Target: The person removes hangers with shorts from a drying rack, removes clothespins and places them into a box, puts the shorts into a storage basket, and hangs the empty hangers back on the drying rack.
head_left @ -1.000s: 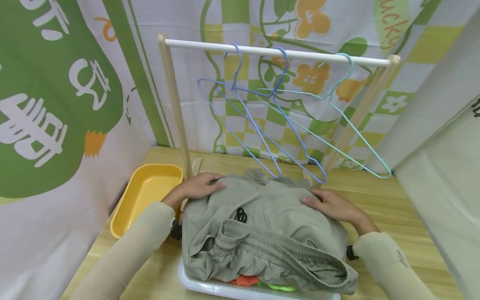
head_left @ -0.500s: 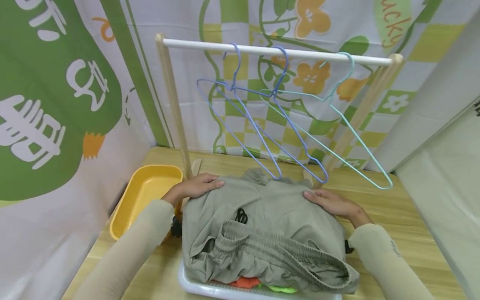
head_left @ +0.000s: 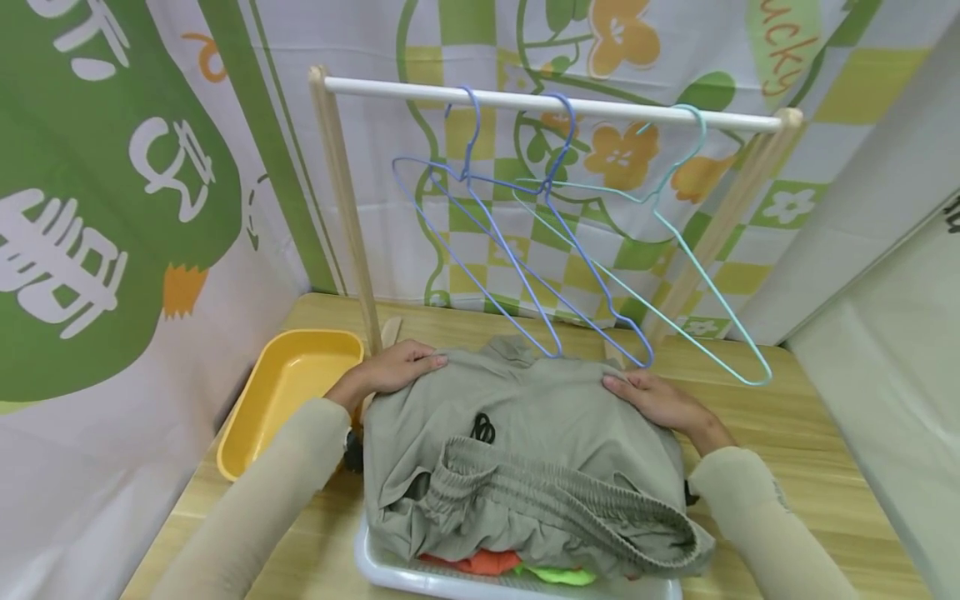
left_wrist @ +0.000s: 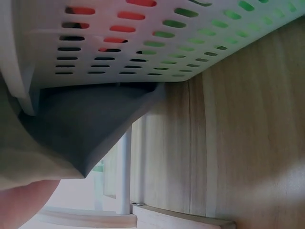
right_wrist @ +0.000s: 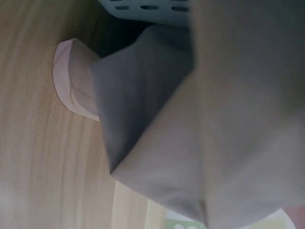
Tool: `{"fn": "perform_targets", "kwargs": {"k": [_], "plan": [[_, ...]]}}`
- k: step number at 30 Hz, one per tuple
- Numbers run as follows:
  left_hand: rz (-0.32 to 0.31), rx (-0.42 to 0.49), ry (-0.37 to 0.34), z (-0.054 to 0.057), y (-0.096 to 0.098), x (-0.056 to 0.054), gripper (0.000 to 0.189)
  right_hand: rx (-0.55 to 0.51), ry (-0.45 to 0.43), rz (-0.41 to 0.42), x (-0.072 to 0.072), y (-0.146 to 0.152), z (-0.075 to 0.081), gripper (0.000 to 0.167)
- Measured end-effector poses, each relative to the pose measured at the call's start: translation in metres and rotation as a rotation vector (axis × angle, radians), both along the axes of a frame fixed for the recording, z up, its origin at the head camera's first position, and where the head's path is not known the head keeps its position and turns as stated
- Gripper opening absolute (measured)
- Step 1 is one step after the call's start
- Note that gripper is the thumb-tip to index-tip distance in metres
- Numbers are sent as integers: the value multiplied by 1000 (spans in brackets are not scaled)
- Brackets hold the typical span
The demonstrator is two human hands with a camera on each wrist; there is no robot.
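Grey-green pants with a gathered elastic waistband and a black cord lie heaped over a white basket, waistband toward me. My left hand holds their far left edge, thumb lying on top. At the far right edge my right hand grips the same cloth, its thumb also on top and its other fingers partly hidden. In the left wrist view, loose pants fabric hangs beside the basket's slotted wall. A fold of the pants hangs down in the right wrist view.
Behind the pants stands a wooden rack with a white rail. Two blue hangers and a teal hanger hang from it. A yellow tub sits at left. Red cloth and bright green cloth show in the basket.
My right hand has shifted slightly left and up with the pants' edge. The teal hanger has swung on the rail. My left hand has stayed nearly in place.
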State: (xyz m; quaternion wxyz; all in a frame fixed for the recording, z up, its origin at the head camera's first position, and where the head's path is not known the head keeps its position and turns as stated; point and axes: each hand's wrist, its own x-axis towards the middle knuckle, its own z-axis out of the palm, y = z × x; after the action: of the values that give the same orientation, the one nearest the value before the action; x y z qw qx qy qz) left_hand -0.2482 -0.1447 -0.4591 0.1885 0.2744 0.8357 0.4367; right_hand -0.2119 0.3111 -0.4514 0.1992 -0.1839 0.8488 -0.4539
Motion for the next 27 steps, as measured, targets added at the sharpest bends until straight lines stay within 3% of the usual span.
{"fn": "perform_targets", "kwargs": {"k": [5,12,17,23,27], "plan": [[22,6,54,2,0,0,39,26,122,-5,0,-4,-1,29],[59,14,77,17,-2,4,39,35,247,-63,8,-6,8,22],[52,29,88,28,-2,9,39,34,296,-110,14,-9,19,32],[40,78,113,42,1,22,40,7,418,-105,26,-16,30,41],[31,101,147,54,7,40,41,0,480,-61,40,-23,40,37]]}}
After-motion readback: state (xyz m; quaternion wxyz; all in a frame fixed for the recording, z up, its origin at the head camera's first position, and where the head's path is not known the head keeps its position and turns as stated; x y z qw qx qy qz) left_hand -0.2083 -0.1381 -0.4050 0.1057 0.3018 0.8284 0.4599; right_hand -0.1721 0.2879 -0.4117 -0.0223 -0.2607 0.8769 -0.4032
